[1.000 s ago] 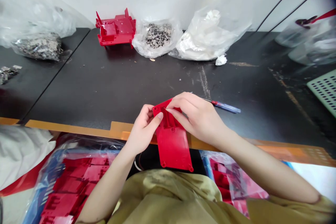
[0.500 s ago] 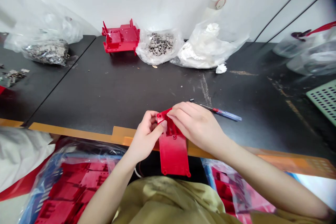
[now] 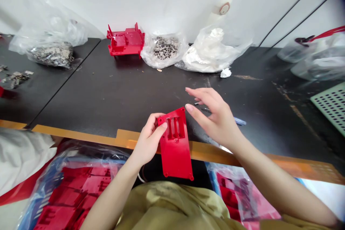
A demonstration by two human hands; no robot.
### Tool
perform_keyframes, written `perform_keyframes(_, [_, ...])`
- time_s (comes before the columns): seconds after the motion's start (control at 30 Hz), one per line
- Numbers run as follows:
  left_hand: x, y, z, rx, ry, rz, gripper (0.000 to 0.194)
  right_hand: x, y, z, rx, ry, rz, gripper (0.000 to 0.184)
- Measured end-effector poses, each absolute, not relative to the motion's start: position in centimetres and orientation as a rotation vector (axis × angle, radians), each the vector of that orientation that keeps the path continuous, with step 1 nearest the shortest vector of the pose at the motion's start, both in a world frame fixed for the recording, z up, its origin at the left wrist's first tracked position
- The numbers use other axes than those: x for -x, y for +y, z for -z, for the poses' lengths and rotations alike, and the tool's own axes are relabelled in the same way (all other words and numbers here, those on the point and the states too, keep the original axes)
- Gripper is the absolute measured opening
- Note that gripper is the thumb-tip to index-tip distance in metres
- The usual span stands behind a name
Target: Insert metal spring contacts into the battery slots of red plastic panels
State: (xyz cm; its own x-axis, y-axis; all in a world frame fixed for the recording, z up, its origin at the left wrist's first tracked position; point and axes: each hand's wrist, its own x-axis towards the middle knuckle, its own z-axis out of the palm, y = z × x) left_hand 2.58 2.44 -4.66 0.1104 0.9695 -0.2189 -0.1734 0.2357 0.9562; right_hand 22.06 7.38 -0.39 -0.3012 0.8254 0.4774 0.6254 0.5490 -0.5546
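Observation:
A red plastic housing (image 3: pixel 176 160) with a slotted battery compartment near its top hangs over the table's front edge. My left hand (image 3: pixel 150 139) grips its upper left corner, thumb on the face and fingers behind. Just off its upper right corner, my right hand (image 3: pixel 215 116) is open, thumb and fingers apart, holding nothing. Behind the right hand lies a pen-like tool with a blue handle (image 3: pixel 239 121), mostly covered by the hand. An open bag of small metal pieces (image 3: pixel 165 47) stands at the back of the table.
Along the wall are a red plastic part (image 3: pixel 126 41), a bag of white material (image 3: pixel 202 55) and a bag of metal pieces (image 3: pixel 52 54). Below the edge stand blue crates, one with red parts (image 3: pixel 72 194). A green perforated basket (image 3: pixel 331 104) is at right.
My right hand has let go of the housing's compartment area and moved up and right, its fingers opening. The compartment is now uncovered. My left hand keeps its hold.

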Motion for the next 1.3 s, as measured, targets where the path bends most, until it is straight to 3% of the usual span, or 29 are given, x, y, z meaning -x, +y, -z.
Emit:
perform_keyframes(0.1, [-2.6,2.4,4.7,-0.969,1.117,-1.083,0.019,-22.3,7.3,0.7,1.243,-2.068,-0.612,0.041])
perform_keyframes(0.33, [-3.0,2.0,4.7,-1.08,1.268,-1.108,0.019,-21.6,6.0,1.0,1.254,-1.859,-1.212,0.029])
perform_keyframes(0.53, [-3.3,1.4,4.6,-1.28,1.402,-1.149,0.016,-21.5,5.4,1.4,1.234,-1.769,-1.257,0.029])
perform_keyframes(0.73, [-3.2,0.7,4.3,-1.441,1.529,-1.079,0.026,-21.7,4.8,1.9,1.242,-1.707,-1.254,0.032])
perform_keyframes(1.3, [-3.1,0.8,3.8,-1.367,1.511,-1.116,0.015,-22.6,4.5,1.2,1.192,-1.768,-1.202,0.04])
